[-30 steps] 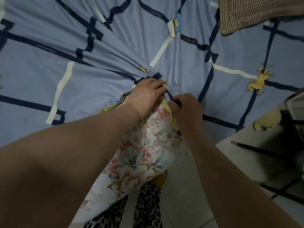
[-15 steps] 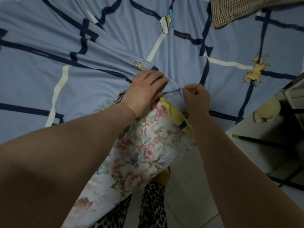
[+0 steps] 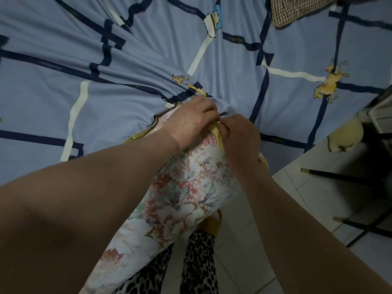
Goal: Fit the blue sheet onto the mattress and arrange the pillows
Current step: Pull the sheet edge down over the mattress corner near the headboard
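The blue sheet (image 3: 131, 66), crossed by dark blue and cream lines, covers the bed top and bunches into folds at the near corner. The floral mattress (image 3: 180, 200) corner sticks out bare below that bunch, edged with a yellow trim. My left hand (image 3: 188, 122) grips the gathered sheet edge on top of the corner. Touching it on the right, my right hand (image 3: 240, 134) pinches the sheet's hem and the yellow trim. A checked brown pillow (image 3: 297, 9) lies at the far right of the bed.
White tiled floor (image 3: 314, 198) lies right of the corner. A dark-legged piece of furniture (image 3: 379, 115) stands at the right edge, with a pale yellow object (image 3: 343, 134) beside it. My leopard-print legs (image 3: 199, 266) stand against the mattress corner.
My right hand has moved left and closed against my left hand at the corner. The sheet edge has come a little further down over the floral mattress.
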